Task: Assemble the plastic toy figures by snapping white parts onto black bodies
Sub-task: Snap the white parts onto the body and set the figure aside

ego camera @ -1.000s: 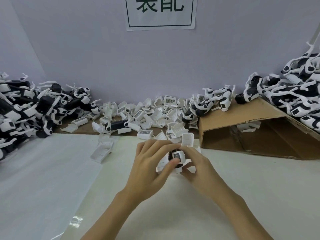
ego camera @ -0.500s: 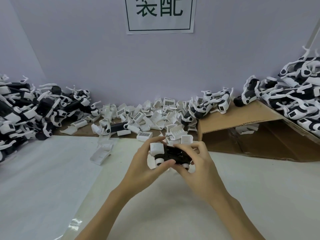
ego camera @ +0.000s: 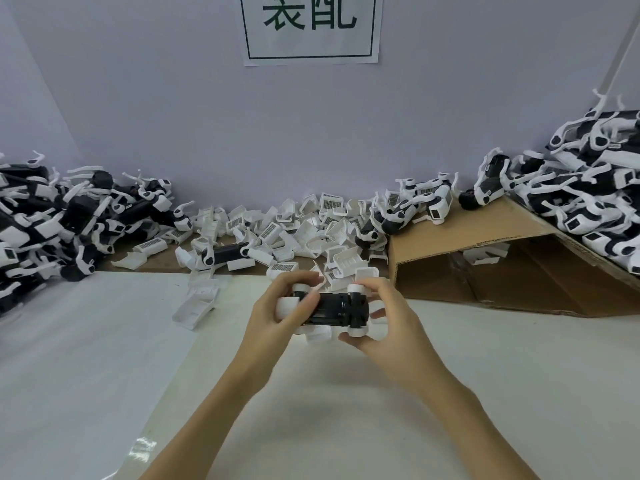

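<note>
Above the table (ego camera: 450, 393), both hands (ego camera: 277, 315) (ego camera: 384, 327) around the toy figure (ego camera: 337, 308).

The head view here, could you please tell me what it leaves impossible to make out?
- Toy figure: left hand and right hand cover its ends, so seating of white parts is unclear.
- Wall sign: top cut off by the frame.
- Right pile: runs past the right edge.
</note>
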A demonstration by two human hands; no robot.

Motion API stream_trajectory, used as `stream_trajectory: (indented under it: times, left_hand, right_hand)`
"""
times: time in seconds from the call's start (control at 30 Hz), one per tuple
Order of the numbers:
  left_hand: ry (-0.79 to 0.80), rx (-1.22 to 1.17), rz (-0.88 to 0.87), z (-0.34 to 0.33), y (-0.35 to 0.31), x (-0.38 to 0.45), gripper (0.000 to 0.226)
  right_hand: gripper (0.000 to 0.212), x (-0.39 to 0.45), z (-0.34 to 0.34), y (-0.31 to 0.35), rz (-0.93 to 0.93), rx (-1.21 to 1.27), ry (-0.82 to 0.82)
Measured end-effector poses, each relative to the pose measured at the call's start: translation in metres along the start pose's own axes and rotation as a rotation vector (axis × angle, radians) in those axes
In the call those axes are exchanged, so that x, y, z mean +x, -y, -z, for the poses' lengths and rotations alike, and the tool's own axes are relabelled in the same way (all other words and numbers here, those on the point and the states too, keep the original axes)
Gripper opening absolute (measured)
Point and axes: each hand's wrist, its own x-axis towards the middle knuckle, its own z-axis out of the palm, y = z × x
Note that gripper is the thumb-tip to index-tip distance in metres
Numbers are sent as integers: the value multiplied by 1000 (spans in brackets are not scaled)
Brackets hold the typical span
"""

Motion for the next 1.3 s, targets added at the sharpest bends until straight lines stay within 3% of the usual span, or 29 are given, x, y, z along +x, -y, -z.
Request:
stream_trajectory:
  times: [0.13,0.27,0.4,0.53,0.67,0.8,0.9,1.03,1.13,1.23,1.3]
  left_hand:
    - [-344,-259,132,-10,1,-1,66]
    - [-464,-483,212,6,0,6,82]
    - [-455,-532,191,12,-1,9,83]
    - [-339,-450,183,12,3,9,83]
    - [-150,-234,65,9,5,10,63]
    - [54,-19,129,2,6,5,31]
    - [149,-106,229,0,6,4,57]
    - [61,-218,307,0,0,5,74]
    - [-28,-202,301,0,0,6,66]
    - [-41,-10,114,0,-4,3,32]
    - [-17,172,-81,1,-7,-3,40]
  right_hand:
    - [72,-6,-18,5,183,-124,-29]
    - [77,-11,-38,19,235,-239,7]
    - [66,-14,-45,25,287,-317,-63]
    - [67,-13,-37,20,192,-240,-54]
    - [61,-8,-21,21,-164,118,18]
    - [84,3,-7,23,-511,435,-3]
    - [82,7,-3,23,-707,428,34]
    - [86,5,0,22,-619,299,125]
    - [75,2,-2,21,-521,382,252]
    - [46,0,1,18,-431,551,273]
    - [46,-1,8,16,-350,577,357]
